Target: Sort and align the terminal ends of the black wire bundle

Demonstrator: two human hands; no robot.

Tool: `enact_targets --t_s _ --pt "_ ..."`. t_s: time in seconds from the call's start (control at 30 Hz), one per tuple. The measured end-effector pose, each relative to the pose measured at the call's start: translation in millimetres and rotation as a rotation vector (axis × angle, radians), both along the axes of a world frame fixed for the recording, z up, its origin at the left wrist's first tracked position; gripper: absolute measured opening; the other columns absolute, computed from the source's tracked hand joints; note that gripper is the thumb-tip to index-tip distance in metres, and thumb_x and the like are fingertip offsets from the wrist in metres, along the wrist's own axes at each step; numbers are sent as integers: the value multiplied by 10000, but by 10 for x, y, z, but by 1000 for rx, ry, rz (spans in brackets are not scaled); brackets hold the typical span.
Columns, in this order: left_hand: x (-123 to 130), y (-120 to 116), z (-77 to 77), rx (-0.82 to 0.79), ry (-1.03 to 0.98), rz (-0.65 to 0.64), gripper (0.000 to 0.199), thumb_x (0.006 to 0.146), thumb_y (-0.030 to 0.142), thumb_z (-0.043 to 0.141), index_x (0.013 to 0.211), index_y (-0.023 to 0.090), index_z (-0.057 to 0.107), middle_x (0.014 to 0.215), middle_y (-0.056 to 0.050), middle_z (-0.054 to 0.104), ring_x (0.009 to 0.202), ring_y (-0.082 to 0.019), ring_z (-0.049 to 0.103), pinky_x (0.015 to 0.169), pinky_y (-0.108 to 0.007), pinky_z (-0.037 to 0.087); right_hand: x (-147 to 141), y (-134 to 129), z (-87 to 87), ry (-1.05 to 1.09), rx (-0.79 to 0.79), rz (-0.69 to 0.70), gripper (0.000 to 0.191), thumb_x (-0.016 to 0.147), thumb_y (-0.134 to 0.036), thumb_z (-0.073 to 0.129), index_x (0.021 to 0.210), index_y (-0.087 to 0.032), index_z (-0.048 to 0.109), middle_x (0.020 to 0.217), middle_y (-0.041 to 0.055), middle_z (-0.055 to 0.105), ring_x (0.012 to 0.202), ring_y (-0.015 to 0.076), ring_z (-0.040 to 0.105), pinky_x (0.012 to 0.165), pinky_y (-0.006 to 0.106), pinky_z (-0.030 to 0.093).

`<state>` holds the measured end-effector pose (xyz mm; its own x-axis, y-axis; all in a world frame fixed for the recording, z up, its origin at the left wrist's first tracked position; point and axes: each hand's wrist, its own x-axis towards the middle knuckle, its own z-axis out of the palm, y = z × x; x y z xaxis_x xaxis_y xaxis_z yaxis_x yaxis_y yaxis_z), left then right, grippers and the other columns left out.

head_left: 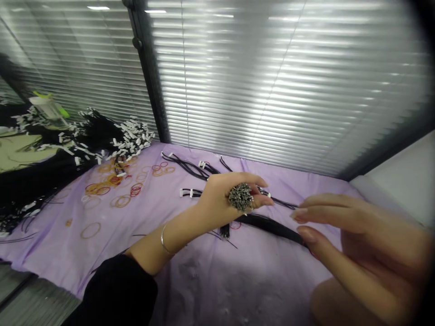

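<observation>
Left hand (220, 199): fingers curled, gripping bundle of thin black wires with metal-tipped ends (241, 197), tips poking out above fingers. Bundle's black tail (272, 227) runs toward right hand (340, 222): fingers open, thumb and forefinger spread, just above it. Below: lilac cloth sheet (204, 271), loose black wires with white connectors (190, 167), tan and red rubber bands (112, 190).

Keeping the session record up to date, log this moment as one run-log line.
Left hand: holds wire bundle, metal ends up | Right hand: open, empty, near it | Rest: rubber bands, white-connector cables, lilac cloth
</observation>
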<state>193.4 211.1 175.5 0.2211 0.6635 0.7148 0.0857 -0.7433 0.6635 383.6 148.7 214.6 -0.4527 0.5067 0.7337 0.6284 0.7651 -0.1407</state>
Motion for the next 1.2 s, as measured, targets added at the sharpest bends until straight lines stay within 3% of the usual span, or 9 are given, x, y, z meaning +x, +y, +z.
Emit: enact_targets --t_s 0.1,0.33,0.47,0.7,0.93,1.2 --pt "26 30 -27 -47 29 -4 279 752 287 724 986 157 649 721 9 670 621 -84 601 661 -224 514 -123 42 -38 56 -35 30 129 843 -144 609 940 -229 597 901 19 651 819 156 622 697 288 526" --pt "-6 67 -55 60 120 -103 532 772 232 660 1262 151 468 1062 -67 647 970 -152 620 877 -288 494 -177 207 -122 52 -78 83 189 814 -103 652 955 -216 596 937 0 634 854 100 596 721 228 492" --pt "-101 70 24 60 251 -83 507 769 292 671 1221 130 506 1170 -102 626 1094 -206 584 977 -363 459 -157 245 -121 45 -79 85 193 806 -109 664 949 -215 591 931 5 628 841 109 591 715 246 490" --pt "-162 56 79 103 376 74 287 780 258 646 1046 167 589 1014 -40 704 941 -181 655 1116 -476 313 -191 288 -132 47 -45 122 220 779 -104 690 961 -199 610 926 14 612 797 103 593 685 240 497" --pt "-152 56 9 264 378 149 250 794 242 602 1028 156 578 1011 -66 714 912 -200 679 1030 -439 430 -201 296 -131 93 27 126 218 757 -90 705 949 -164 631 892 27 624 749 103 602 641 235 493" --pt "-162 8 63 205 364 127 232 804 298 640 980 148 613 990 -85 715 930 -236 665 821 -384 527 -175 288 -125 72 97 128 220 749 -46 699 941 -132 635 909 35 616 792 98 587 684 232 490"
